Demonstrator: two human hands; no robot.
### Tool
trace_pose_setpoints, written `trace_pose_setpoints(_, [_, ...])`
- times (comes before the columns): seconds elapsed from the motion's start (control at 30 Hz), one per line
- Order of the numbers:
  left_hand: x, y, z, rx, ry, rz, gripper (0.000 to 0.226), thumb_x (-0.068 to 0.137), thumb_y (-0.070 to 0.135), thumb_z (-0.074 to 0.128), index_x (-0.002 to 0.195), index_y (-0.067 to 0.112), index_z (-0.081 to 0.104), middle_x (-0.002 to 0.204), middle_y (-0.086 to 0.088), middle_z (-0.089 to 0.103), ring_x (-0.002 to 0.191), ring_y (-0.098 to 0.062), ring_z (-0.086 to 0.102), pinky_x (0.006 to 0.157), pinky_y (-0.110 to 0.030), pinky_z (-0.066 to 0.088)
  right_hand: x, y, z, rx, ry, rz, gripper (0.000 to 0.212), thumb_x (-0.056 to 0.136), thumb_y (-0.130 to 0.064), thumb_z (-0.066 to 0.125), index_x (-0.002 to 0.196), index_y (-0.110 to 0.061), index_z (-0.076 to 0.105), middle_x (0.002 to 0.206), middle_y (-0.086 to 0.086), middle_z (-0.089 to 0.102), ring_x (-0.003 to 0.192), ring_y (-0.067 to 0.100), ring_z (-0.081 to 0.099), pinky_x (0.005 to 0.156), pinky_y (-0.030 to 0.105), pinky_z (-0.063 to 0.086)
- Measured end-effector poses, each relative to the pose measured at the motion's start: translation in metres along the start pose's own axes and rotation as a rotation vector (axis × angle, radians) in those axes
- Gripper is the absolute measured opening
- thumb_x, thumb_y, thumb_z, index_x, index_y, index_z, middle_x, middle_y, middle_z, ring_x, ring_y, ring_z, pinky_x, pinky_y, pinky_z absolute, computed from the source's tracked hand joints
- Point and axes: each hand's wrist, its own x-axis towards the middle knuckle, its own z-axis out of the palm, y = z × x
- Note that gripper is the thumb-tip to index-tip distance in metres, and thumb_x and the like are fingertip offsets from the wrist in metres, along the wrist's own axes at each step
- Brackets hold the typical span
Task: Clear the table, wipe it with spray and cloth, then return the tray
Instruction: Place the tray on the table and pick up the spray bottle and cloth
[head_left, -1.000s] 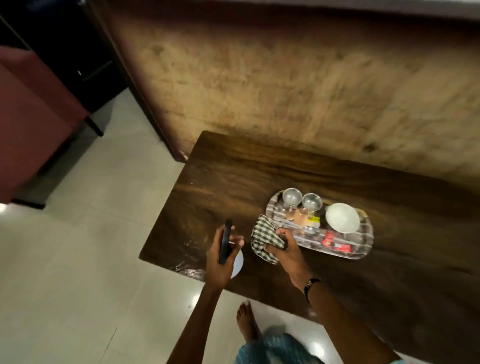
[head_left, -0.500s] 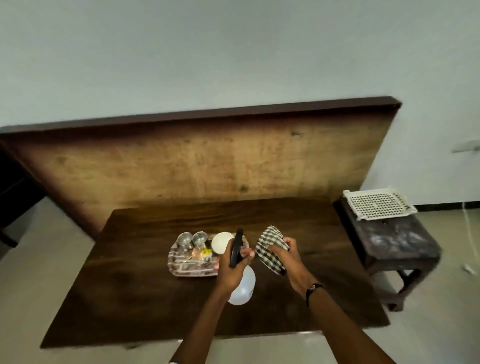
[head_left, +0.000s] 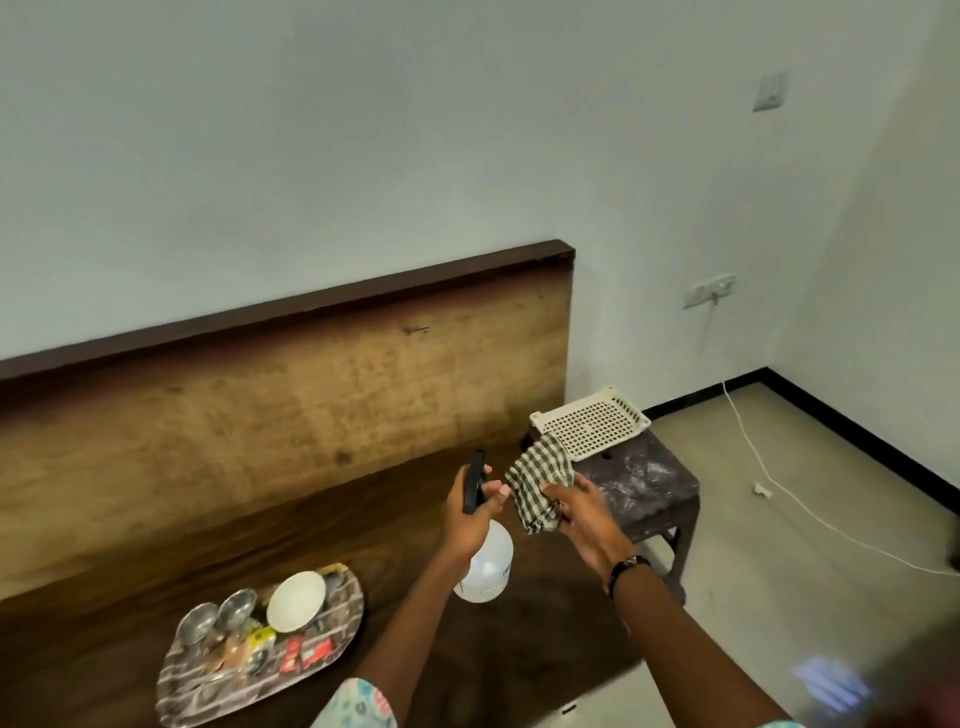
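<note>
My left hand (head_left: 475, 512) grips a clear spray bottle (head_left: 485, 566) by its black trigger head, held above the dark wooden table (head_left: 415, 519). Just to its right, my right hand (head_left: 576, 512) holds a green-and-white checked cloth (head_left: 540, 480) bunched in its fingers. A patterned tray (head_left: 182, 691) lies on the table at the lower left. It carries two steel cups, a white bowl (head_left: 296, 601) and small packets.
A dark stool (head_left: 644, 488) stands beyond the table's right end with a cream perforated plastic tray (head_left: 589, 421) on it. A wooden panel (head_left: 285, 395) backs the table. A white cable (head_left: 810, 514) trails across the floor from a wall socket.
The view has swung to the right, so the tray now sits at the lower left and the stool is nearer the middle. Both hands keep their hold and stay close together.
</note>
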Motion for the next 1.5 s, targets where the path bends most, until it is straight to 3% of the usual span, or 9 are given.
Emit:
trace_pose_setpoints(0.2, [0.085,0.014,0.060,-0.006,-0.049,0.023,0.034,0.084,0.016,0.069,0.114,0.021,0.054,0.094,0.002,0.070,0.093,-0.005,0.062,0.081,-0.026,0.047,0.067,-0.053,-0.038,0.021,0.075,-0.020,0.036,0.082,0.007,0.066,0.116,-0.004,0.058,0.108,0.016,0.069,0.092,0.027,0.067,0.063,0.031,0.057])
trace_pose_setpoints(0.37, [0.153,0.022,0.105,0.005,-0.092,0.045,0.035,0.085,0.019,0.068,0.115,0.027,0.051,0.098,-0.003,0.068,0.093,-0.009,0.062,0.077,-0.020,0.046,0.126,-0.084,-0.070,-0.010,0.117,0.013,0.036,0.083,-0.001,0.067,0.118,-0.005,0.059,0.108,0.015,0.071,0.097,0.030,0.068,0.078,0.040,0.057])
trace_pose_setpoints(0.5, [0.202,0.021,0.139,0.018,-0.089,0.011,0.035,0.087,0.025,0.066,0.119,0.023,0.051,0.094,0.001,0.062,0.099,-0.018,0.059,0.089,-0.035,0.046,0.166,-0.102,-0.091,0.027,0.158,0.037,0.031,0.087,-0.005,0.063,0.118,-0.004,0.059,0.108,0.015,0.070,0.090,0.027,0.068,0.066,0.034,0.058])
trace_pose_setpoints(0.67, [0.267,0.010,0.182,0.035,-0.010,-0.013,0.039,0.090,0.031,0.061,0.125,0.017,0.049,0.104,-0.001,0.059,0.102,-0.017,0.057,0.081,-0.026,0.043,0.233,-0.117,-0.128,-0.001,0.164,0.079,0.025,0.091,-0.009,0.059,0.116,-0.006,0.058,0.112,0.016,0.068,0.093,0.027,0.068,0.063,0.032,0.056])
trace_pose_setpoints(0.83, [0.331,-0.017,0.216,0.042,0.108,-0.036,0.040,0.091,0.029,0.060,0.127,0.016,0.049,0.103,0.011,0.057,0.097,-0.006,0.054,0.084,-0.023,0.044,0.317,-0.118,-0.160,-0.134,0.176,0.105,0.029,0.089,-0.004,0.060,0.118,-0.009,0.059,0.113,0.015,0.069,0.100,0.033,0.067,0.081,0.044,0.057])
trace_pose_setpoints(1.03, [0.422,-0.077,0.256,0.112,0.271,-0.110,0.040,0.090,0.030,0.061,0.127,0.017,0.049,0.098,0.006,0.065,0.094,-0.010,0.059,0.084,-0.025,0.041,0.435,-0.104,-0.194,-0.483,0.146,0.112,0.032,0.089,-0.005,0.062,0.120,-0.009,0.056,0.118,0.009,0.065,0.106,0.027,0.061,0.097,0.046,0.049])
trace_pose_setpoints(1.17, [0.453,-0.102,0.270,0.123,0.325,-0.103,0.041,0.090,0.027,0.061,0.127,0.012,0.048,0.082,0.011,0.063,0.080,-0.001,0.061,0.076,-0.024,0.043,0.482,-0.089,-0.201,-0.961,0.075,-0.147,0.030,0.092,-0.012,0.058,0.122,-0.012,0.056,0.110,0.007,0.068,0.100,0.026,0.063,0.086,0.038,0.051])
trace_pose_setpoints(1.3, [0.469,-0.126,0.278,0.148,0.361,-0.070,0.032,0.090,0.021,0.062,0.119,0.016,0.049,0.084,0.012,0.063,0.081,0.012,0.059,0.076,-0.009,0.041,0.513,-0.053,-0.208,-1.228,-0.004,-0.376,0.045,0.084,0.005,0.051,0.128,-0.003,0.056,0.122,0.019,0.063,0.112,0.034,0.059,0.097,0.046,0.050])
trace_pose_setpoints(1.5, [0.460,-0.164,0.282,0.085,0.342,-0.091,0.048,0.087,0.013,0.065,0.129,0.000,0.044,0.090,0.014,0.067,0.094,-0.001,0.063,0.091,-0.012,0.044,0.519,-0.001,-0.228,-1.652,-0.279,-0.312,0.079,0.057,0.000,0.083,0.131,-0.002,0.055,0.136,0.024,0.053,0.123,0.045,0.051,0.094,0.058,0.040])
